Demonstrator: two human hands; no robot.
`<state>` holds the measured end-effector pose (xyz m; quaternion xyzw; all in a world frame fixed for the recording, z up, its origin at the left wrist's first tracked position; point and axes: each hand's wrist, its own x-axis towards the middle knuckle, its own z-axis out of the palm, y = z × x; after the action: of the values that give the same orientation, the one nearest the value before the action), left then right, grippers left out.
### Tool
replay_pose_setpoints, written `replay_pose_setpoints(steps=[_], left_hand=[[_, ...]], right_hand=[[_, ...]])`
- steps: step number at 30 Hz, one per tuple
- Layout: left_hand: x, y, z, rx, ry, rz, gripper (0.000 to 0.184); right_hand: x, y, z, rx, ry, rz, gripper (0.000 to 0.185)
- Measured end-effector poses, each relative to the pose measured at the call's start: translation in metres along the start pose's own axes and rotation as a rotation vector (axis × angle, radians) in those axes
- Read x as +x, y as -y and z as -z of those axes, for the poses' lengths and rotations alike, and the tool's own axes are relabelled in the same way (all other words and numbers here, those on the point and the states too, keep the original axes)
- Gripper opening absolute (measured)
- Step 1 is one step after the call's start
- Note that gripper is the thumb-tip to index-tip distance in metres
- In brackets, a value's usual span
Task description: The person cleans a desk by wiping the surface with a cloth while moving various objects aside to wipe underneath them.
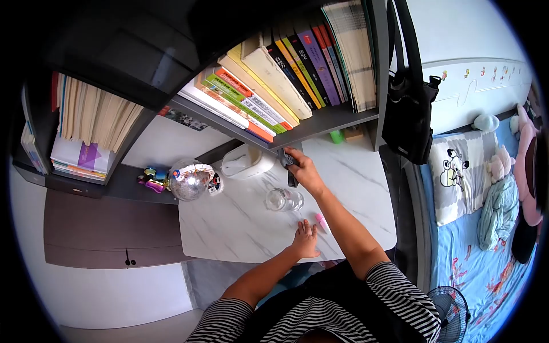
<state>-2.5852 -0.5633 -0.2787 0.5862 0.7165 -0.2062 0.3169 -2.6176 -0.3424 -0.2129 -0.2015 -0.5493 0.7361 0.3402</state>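
Observation:
My right hand reaches up to the lower edge of the bookshelf, its fingers closed around a dark grey cloth that hangs down a little. Flat on the marble-patterned table, near its front edge, rests my left hand with the fingers spread and nothing in it. A clear glass jar lies between the two hands, apart from both; it looks tipped on its side. Beside my left hand is a small pink tube-like item.
Books fill the shelf above. At the back of the table are a white container and a clear dome-shaped object. A black bag hangs at the shelf's right side, near a bed and a fan.

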Motion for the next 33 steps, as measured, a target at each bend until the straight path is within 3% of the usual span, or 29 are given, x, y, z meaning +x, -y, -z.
replay_pose_setpoints(steps=[6, 11, 14, 17, 21, 28, 31, 33], left_hand=[[-0.001, 0.003, -0.005, 0.018, -0.017, -0.009, 0.113], [0.000, 0.006, -0.002, -0.019, 0.021, -0.011, 0.114], [0.003, 0.008, -0.015, -0.020, -0.010, -0.009, 0.115], [0.004, 0.011, -0.021, 0.001, -0.055, -0.028, 0.116], [0.006, 0.012, -0.024, -0.015, -0.107, -0.062, 0.117], [0.010, 0.015, -0.030, -0.065, -0.185, -0.126, 0.120], [0.011, 0.010, -0.025, 0.032, -0.057, -0.060, 0.120], [0.010, 0.007, -0.019, 0.029, -0.018, -0.014, 0.121]], right_hand=[[-0.008, 0.026, -0.005, -0.066, 0.040, 0.196, 0.047], [-0.028, 0.046, -0.001, 0.098, 0.009, 0.155, 0.047], [-0.039, 0.073, -0.008, 0.036, -0.046, 0.240, 0.047], [-0.037, 0.098, -0.024, -0.192, -0.170, 0.473, 0.052], [-0.024, 0.103, -0.042, -0.338, -0.160, 0.485, 0.053], [-0.018, 0.104, -0.049, -0.579, -0.221, 0.402, 0.050], [-0.006, 0.111, -0.037, -0.321, -0.108, 0.044, 0.048], [-0.007, 0.115, -0.034, -0.167, -0.067, 0.063, 0.048]])
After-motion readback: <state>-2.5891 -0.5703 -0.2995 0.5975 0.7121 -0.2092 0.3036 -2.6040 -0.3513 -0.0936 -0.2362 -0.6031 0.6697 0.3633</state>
